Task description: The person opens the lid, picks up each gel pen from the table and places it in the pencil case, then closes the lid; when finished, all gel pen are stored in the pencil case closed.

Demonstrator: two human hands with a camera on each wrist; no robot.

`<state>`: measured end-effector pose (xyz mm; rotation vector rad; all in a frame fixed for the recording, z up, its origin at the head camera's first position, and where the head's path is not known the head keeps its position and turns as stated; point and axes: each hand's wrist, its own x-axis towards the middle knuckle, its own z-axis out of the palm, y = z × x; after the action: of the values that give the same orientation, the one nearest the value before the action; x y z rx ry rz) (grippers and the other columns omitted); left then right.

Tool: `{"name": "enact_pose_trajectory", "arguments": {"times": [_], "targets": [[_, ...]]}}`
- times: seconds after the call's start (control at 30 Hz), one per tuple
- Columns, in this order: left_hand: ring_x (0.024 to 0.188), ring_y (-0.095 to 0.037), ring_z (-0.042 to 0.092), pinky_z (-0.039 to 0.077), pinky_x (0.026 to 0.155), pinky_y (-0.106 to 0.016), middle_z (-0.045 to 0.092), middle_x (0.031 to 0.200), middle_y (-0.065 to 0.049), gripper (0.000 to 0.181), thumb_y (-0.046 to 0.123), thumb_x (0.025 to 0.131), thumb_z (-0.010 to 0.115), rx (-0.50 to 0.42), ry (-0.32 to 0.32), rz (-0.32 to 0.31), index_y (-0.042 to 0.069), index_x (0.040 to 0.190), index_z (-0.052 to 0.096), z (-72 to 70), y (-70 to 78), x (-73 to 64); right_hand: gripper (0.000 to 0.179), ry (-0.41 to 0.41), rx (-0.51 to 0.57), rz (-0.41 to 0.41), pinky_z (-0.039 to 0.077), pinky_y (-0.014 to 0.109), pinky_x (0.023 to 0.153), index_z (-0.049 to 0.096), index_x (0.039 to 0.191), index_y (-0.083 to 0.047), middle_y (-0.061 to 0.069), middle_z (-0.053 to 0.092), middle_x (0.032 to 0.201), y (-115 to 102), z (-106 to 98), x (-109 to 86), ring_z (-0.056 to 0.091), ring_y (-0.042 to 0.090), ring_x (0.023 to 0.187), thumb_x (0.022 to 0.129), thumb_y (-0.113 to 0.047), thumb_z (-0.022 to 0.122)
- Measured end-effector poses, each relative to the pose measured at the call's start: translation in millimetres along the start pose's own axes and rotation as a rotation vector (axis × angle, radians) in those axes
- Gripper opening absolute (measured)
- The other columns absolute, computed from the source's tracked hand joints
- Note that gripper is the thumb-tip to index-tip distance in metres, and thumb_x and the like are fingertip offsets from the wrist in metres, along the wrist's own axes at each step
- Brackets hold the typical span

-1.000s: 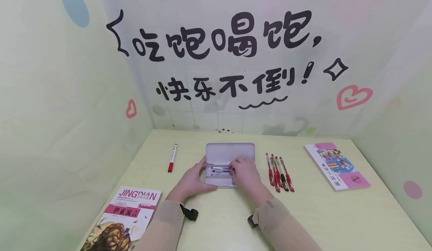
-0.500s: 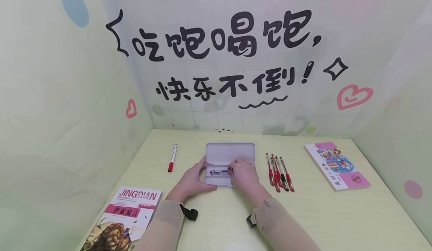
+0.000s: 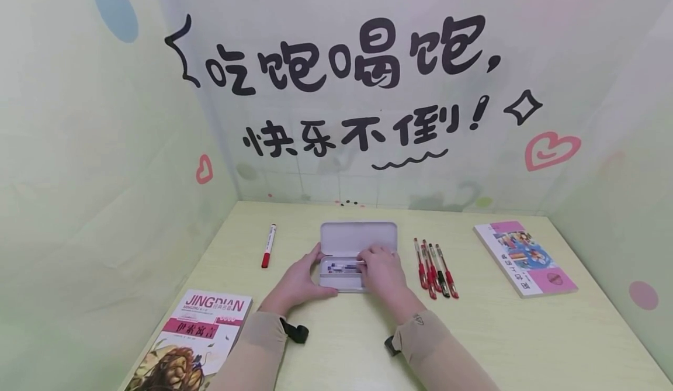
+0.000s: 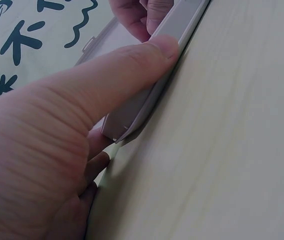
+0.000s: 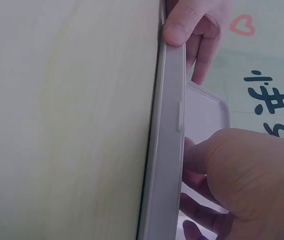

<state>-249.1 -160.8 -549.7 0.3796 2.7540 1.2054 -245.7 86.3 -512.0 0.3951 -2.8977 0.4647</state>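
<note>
A pale pencil case (image 3: 347,286) lies on the table with its lid (image 3: 357,238) raised at the back. My left hand (image 3: 299,283) grips its left end; the thumb (image 4: 147,57) presses on the front rim in the left wrist view. Several pens (image 3: 342,268) lie in the case's rear compartment. My right hand (image 3: 382,268) reaches into the case's right side, fingers bent over the pens' right ends. In the right wrist view its fingers (image 5: 197,155) dip behind the front wall, which hides the fingertips, so I cannot tell whether they pinch a pen.
Right of the case lie several red pens and a black-gripped pen (image 3: 444,286). A red-capped marker (image 3: 269,248) lies to the left. One book (image 3: 194,338) is at front left, another book (image 3: 526,259) at back right. Printed walls (image 3: 368,180) border the table.
The pens in the case have shifted under my right fingers, bunching and then spreading slightly. My right hand has moved only a little; my left hand has kept its grip on the case.
</note>
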Motion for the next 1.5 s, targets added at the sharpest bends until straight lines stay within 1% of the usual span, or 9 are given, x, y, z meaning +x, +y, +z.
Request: {"name": "enact_pose_trajectory", "arguments": {"times": [0.2, 0.3, 0.4, 0.57, 0.8, 1.0, 1.17, 1.37, 1.5], "targets": [[0.162, -0.037, 0.044, 0.038, 0.132, -0.064, 0.055, 0.169, -0.003, 0.141, 0.057, 0.069, 0.102, 0.001, -0.004, 0.004, 0.024, 0.178, 0.020, 0.1, 0.7, -1.2, 0.020, 0.053, 0.067, 0.052, 0.058, 0.058, 0.100, 0.080, 0.119, -0.017, 0.009, 0.076, 0.124, 13, -6, -5.4, 0.069, 0.036, 0.119, 0.102, -0.028, 0.078], [0.163, -0.036, 0.043, 0.036, 0.134, -0.063, 0.055, 0.169, -0.002, 0.141, 0.056, 0.068, 0.103, 0.002, -0.001, 0.010, 0.026, 0.178, 0.020, -0.3, 1.8, -1.1, 0.023, 0.111, 0.116, 0.085, 0.058, 0.060, 0.100, 0.080, 0.120, -0.014, 0.013, 0.077, 0.125, 29, -12, -9.2, 0.069, 0.039, 0.118, 0.103, -0.028, 0.077], [0.163, -0.037, 0.043, 0.035, 0.134, -0.063, 0.055, 0.169, -0.002, 0.142, 0.055, 0.068, 0.103, 0.002, 0.005, 0.016, 0.025, 0.178, 0.019, -1.2, 2.3, -1.1, 0.027, 0.150, 0.136, 0.123, 0.057, 0.063, 0.104, 0.078, 0.125, -0.010, 0.017, 0.077, 0.126, 49, -17, -14.1, 0.069, 0.042, 0.119, 0.104, -0.027, 0.074], [0.162, -0.036, 0.044, 0.036, 0.133, -0.064, 0.057, 0.166, 0.000, 0.141, 0.054, 0.069, 0.103, 0.000, 0.006, 0.029, 0.027, 0.178, 0.019, -1.8, 1.7, -0.6, 0.031, 0.144, 0.194, 0.233, 0.051, 0.069, 0.111, 0.074, 0.133, -0.007, 0.023, 0.071, 0.136, 77, -31, -27.1, 0.063, 0.049, 0.128, 0.109, -0.025, 0.066], [0.163, -0.035, 0.043, 0.034, 0.135, -0.064, 0.056, 0.168, 0.001, 0.141, 0.054, 0.068, 0.104, -0.001, -0.001, 0.006, 0.033, 0.178, 0.018, -1.7, 1.1, 0.2, 0.042, 0.155, 0.189, 0.343, 0.053, 0.070, 0.106, 0.068, 0.142, -0.002, 0.031, 0.064, 0.141, 108, -41, -42.2, 0.062, 0.055, 0.126, 0.107, -0.024, 0.066], [0.162, -0.035, 0.044, 0.035, 0.134, -0.064, 0.056, 0.168, 0.001, 0.141, 0.054, 0.069, 0.103, -0.002, -0.001, 0.009, 0.029, 0.178, 0.019, -1.2, 0.9, 0.1, 0.051, 0.112, 0.219, 0.438, 0.053, 0.070, 0.106, 0.060, 0.153, -0.003, 0.034, 0.057, 0.146, 128, -43, -54.7, 0.058, 0.055, 0.130, 0.109, -0.028, 0.063], [0.163, -0.031, 0.044, 0.034, 0.135, -0.061, 0.059, 0.165, 0.006, 0.140, 0.055, 0.069, 0.103, -0.004, -0.003, 0.012, 0.028, 0.178, 0.020, -0.9, 0.3, 0.3, 0.051, 0.076, 0.222, 0.479, 0.054, 0.068, 0.105, 0.059, 0.150, 0.004, 0.034, 0.061, 0.141, 139, -45, -65.2, 0.060, 0.054, 0.128, 0.109, -0.026, 0.061], [0.165, -0.033, 0.040, 0.033, 0.136, -0.062, 0.057, 0.167, 0.005, 0.141, 0.057, 0.069, 0.103, -0.006, -0.002, 0.000, 0.027, 0.178, 0.019, -1.5, 1.2, -0.6, 0.053, 0.018, 0.226, 0.534, 0.052, 0.068, 0.107, 0.057, 0.150, 0.006, 0.034, 0.062, 0.139, 145, -45, -71.9, 0.059, 0.055, 0.127, 0.108, -0.027, 0.060], [0.166, -0.034, 0.038, 0.033, 0.136, -0.061, 0.054, 0.170, 0.002, 0.142, 0.059, 0.069, 0.102, -0.001, -0.003, -0.013, 0.023, 0.178, 0.019, -1.9, 2.4, -1.2, 0.051, 0.005, 0.202, 0.531, 0.055, 0.064, 0.098, 0.062, 0.144, 0.007, 0.032, 0.065, 0.129, 147, -45, -72.7, 0.061, 0.052, 0.118, 0.107, -0.028, 0.061]]}}
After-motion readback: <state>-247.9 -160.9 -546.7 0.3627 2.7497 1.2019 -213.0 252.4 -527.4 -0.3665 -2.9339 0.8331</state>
